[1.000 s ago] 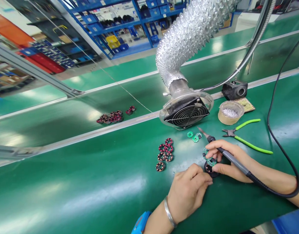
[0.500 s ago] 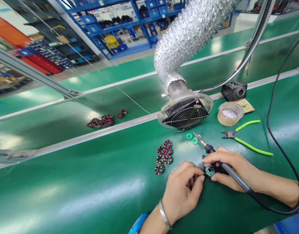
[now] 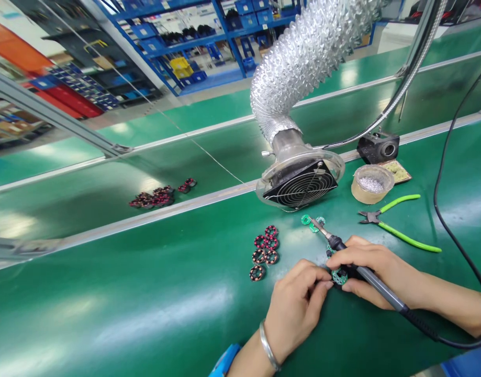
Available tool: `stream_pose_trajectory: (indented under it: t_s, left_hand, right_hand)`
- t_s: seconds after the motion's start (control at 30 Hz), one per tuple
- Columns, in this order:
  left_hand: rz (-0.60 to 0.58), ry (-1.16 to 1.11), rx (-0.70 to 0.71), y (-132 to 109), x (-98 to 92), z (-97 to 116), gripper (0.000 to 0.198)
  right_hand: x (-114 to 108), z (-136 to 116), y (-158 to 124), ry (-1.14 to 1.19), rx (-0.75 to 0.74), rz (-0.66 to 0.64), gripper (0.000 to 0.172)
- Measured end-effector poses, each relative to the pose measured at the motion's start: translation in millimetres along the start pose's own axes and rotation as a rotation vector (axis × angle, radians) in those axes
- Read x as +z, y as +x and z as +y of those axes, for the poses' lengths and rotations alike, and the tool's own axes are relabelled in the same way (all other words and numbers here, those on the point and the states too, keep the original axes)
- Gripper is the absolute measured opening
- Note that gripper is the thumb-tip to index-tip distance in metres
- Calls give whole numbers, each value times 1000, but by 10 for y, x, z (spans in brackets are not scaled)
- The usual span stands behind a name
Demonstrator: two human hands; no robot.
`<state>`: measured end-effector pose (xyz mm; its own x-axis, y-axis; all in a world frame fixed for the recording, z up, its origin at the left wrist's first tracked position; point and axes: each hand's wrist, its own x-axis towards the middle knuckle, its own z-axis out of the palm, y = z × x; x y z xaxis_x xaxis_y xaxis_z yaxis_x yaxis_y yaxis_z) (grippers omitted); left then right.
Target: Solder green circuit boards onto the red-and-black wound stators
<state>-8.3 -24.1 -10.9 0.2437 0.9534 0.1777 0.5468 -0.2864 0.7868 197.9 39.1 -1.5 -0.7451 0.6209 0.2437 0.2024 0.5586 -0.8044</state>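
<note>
My right hand (image 3: 376,264) is closed around a soldering iron (image 3: 376,283), whose metal tip points up and left over the bench. The thumb and fingers of that hand also steady a small round green circuit board (image 3: 339,276) with dark parts on it. My left hand (image 3: 299,298) pinches at the board's left edge, and what lies between its fingertips is too small to make out. Beyond the iron's tip lie several green ring-shaped boards (image 3: 305,220). Left of them sit several copper-wound ring coils (image 3: 259,255) in a cluster.
A fume extractor hood (image 3: 303,186) hangs beyond my hands on a silver duct (image 3: 271,89). Green-handled cutters (image 3: 409,241), a round tub of silvery bits (image 3: 368,193) and a black iron holder (image 3: 377,149) stand to the right. The iron's cable (image 3: 446,209) loops there.
The left fingertips have come slightly closer to the board's edge. The right hand still holds the iron and board in nearly the same place, while the whole view has shifted a little.
</note>
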Motion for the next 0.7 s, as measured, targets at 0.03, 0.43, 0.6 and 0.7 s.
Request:
stream_pose_trajectory:
  t_s: [0.03, 0.43, 0.6, 0.7]
  left_hand:
    - [-5, 22, 14, -1, -2, 4, 13]
    - [-27, 66, -59, 10, -91, -27, 9]
    - [-78, -163, -159, 0, -28, -27, 13]
    - [-96, -340, -194, 5, 18, -40, 16]
  right_hand:
    - [2, 0, -4, 3, -3, 0, 42]
    - [42, -8, -12, -51, -90, 53, 41]
    - [51, 2, -20, -48, -34, 55, 38]
    - [63, 15, -32, -40, -20, 65, 39]
